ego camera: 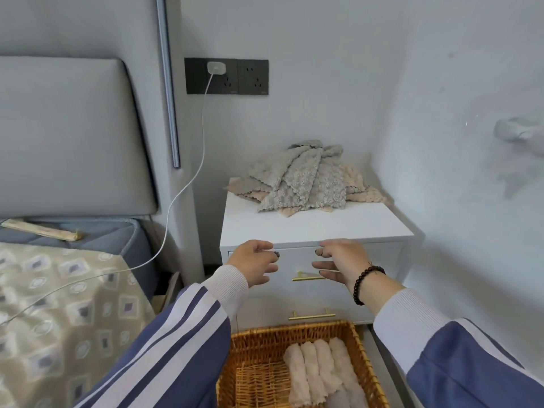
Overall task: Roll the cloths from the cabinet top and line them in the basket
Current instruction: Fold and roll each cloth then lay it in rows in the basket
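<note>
A loose heap of grey and pink cloths (306, 181) lies at the back of the white cabinet top (318, 225). On the floor below stands a wicker basket (256, 375) holding several rolled pink cloths (321, 369) side by side on its right half. My left hand (256, 265) and my right hand (338, 260) hover in front of the top drawer, just under the cabinet's front edge, fingers loosely curled toward each other. Neither hand holds anything. A dark bead bracelet sits on my right wrist.
A bed with a patterned cover (59, 304) and grey headboard (67, 134) stands to the left. A white charger cable (188, 184) hangs from the wall socket (226, 76) down across the bed. The cabinet has brass drawer handles (312, 315). A wall closes the right side.
</note>
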